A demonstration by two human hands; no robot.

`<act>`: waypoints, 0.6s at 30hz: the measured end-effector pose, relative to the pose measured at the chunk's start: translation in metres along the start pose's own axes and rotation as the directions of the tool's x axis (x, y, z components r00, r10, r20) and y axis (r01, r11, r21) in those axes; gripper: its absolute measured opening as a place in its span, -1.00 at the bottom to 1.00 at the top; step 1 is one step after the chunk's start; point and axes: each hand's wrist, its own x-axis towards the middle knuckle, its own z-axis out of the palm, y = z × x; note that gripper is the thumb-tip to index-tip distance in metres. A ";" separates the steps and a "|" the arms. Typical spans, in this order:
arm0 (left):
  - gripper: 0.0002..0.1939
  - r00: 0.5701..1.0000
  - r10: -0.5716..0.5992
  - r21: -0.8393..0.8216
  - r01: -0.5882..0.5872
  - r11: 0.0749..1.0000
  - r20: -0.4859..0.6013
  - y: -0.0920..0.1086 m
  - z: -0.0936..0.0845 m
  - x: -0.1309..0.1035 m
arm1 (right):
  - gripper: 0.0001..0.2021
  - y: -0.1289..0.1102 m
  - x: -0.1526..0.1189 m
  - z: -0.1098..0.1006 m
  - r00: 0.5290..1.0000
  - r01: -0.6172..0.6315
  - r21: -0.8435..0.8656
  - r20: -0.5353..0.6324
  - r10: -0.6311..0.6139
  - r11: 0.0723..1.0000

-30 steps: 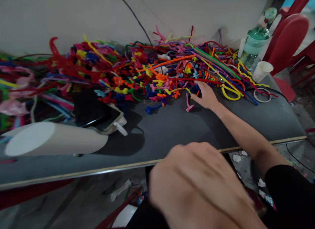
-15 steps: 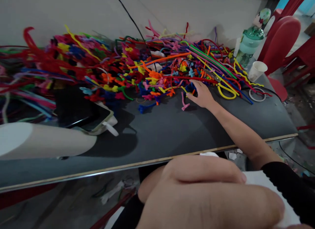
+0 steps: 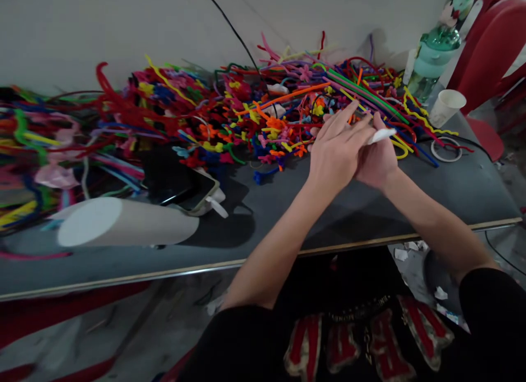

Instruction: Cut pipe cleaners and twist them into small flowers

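Note:
My left hand (image 3: 333,154) lies across my right hand (image 3: 378,160), both just above the near edge of a pipe-cleaner pile. A folded white tissue (image 3: 381,135) is pressed between them and sticks out past the left fingers toward the right. The left fingers are straight and close together over it. My right palm faces up toward the left hand; one finger points upward and the others are partly hidden. Behind the hands are long green pipe cleaners (image 3: 370,97) and many small twisted flower pieces. A blue pipe-cleaner piece (image 3: 265,175) lies on the table to their left.
A phone (image 3: 187,190) and a white cylinder (image 3: 152,223) lie at left on the grey table (image 3: 271,234). At right stand a paper cup (image 3: 447,108) and a green drink bottle (image 3: 434,58), with a white ring (image 3: 446,149) nearby. A red chair (image 3: 489,53) stands beyond.
My left hand has moved from close under the camera out over the table to meet my right hand. The white tissue now shows between them. My right hand has turned palm up; the view has shifted left.

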 end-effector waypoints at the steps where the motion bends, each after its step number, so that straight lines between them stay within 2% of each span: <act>1: -0.61 1.000 0.016 0.057 -0.017 0.998 0.023 -0.010 0.009 0.008 | -0.51 0.005 0.002 -0.002 0.994 -0.068 0.048 -0.086 0.071 0.997; 3: -0.63 0.991 0.080 0.104 -0.091 0.990 0.106 -0.029 0.025 0.012 | -0.61 0.016 0.004 -0.003 0.951 -0.185 0.142 -0.222 0.213 0.972; 5: -0.61 0.960 0.201 0.071 -0.218 0.973 0.194 -0.044 0.036 0.006 | -0.66 0.026 0.002 0.001 0.904 -0.241 0.194 -0.311 0.292 0.951; 7: -0.58 0.937 0.291 0.007 -0.298 0.955 0.195 -0.053 0.041 -0.003 | -0.65 0.026 -0.005 0.007 0.910 -0.198 0.161 -0.336 0.242 0.967; 10: -0.52 0.952 0.305 -0.087 -0.301 0.950 0.034 -0.059 0.044 -0.013 | -0.63 0.008 -0.016 0.004 0.934 -0.045 0.005 -0.355 0.044 0.999; 11: -0.51 0.963 0.267 -0.105 -0.270 0.957 -0.047 -0.062 0.044 -0.016 | -0.63 -0.002 -0.018 -0.004 0.915 0.024 -0.060 -0.401 -0.046 0.998; 13: -0.49 0.966 0.157 -0.115 -0.184 0.976 -0.206 -0.072 0.043 -0.021 | -0.65 -0.023 -0.025 -0.032 0.821 0.156 -0.193 -0.520 -0.236 0.969; 14: -0.49 0.957 0.109 -0.105 -0.142 0.984 -0.268 -0.079 0.043 -0.024 | -0.63 -0.033 -0.031 -0.049 0.747 0.194 -0.220 -0.599 -0.289 0.956; 15: -0.49 0.947 0.086 -0.085 -0.118 0.989 -0.311 -0.088 0.043 -0.026 | -0.58 -0.041 -0.040 -0.067 0.723 0.174 -0.204 -0.637 -0.266 0.963; 17: -0.52 0.937 0.111 -0.028 -0.128 0.991 -0.331 -0.105 0.043 -0.029 | -0.45 -0.052 -0.071 -0.099 0.764 0.056 -0.109 -0.635 -0.113 0.992; 18: -0.54 0.937 0.136 -0.003 -0.144 0.990 -0.323 -0.113 0.044 -0.029 | -0.41 -0.054 -0.092 -0.111 0.769 0.020 -0.125 -0.632 -0.095 0.992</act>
